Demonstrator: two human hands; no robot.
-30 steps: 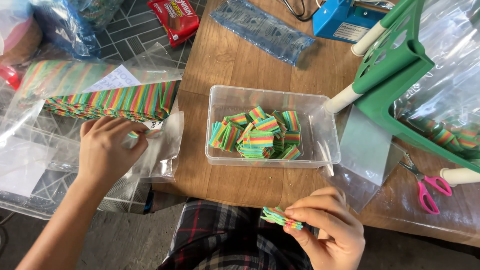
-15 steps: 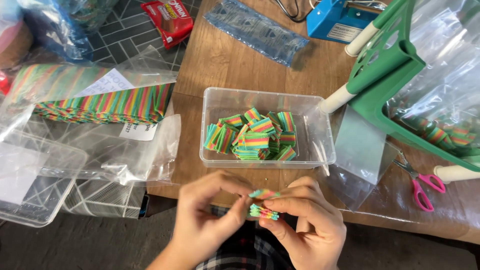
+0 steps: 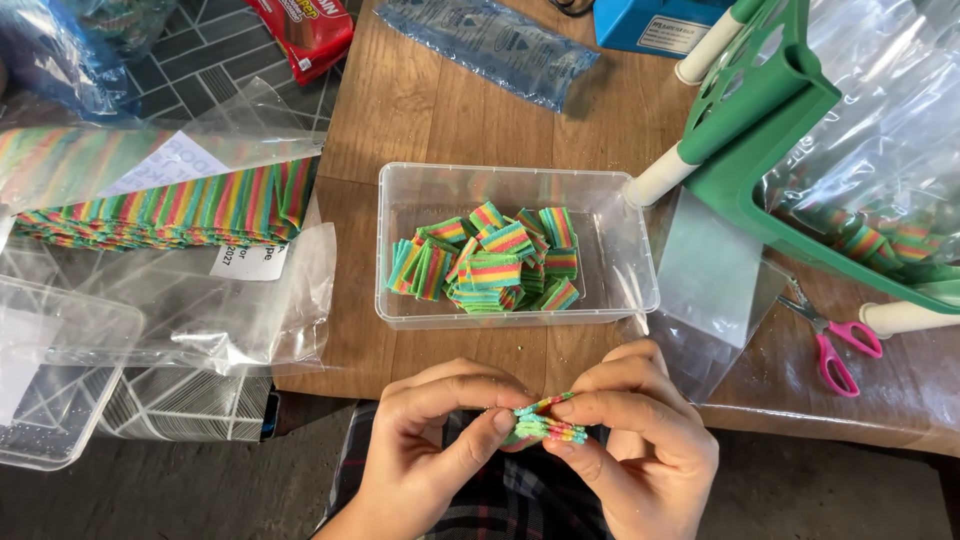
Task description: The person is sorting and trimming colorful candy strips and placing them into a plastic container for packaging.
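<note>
Head view: both hands meet low in the frame, over the lap, just short of the wooden tabletop [image 3: 450, 100] edge.
Left hand [image 3: 425, 450]: grip closed, thumb and fingertips pinching the small stack of rainbow-striped candy strips [image 3: 545, 422].
Right hand [image 3: 640, 440]: grip closed on the same stack's other end.
Beyond: clear rectangular plastic tub [image 3: 620, 250] of cut rainbow pieces.
Right of tub: pink-handled scissors [image 3: 835, 350].

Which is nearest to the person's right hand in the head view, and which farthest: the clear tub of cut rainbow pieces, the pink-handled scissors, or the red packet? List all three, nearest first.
From the right hand:
1. Clear tub, just ahead on the table.
2. Pink-handled scissors, off to the right by the green frame.
3. Red packet, far ahead-left at the top edge.
</note>
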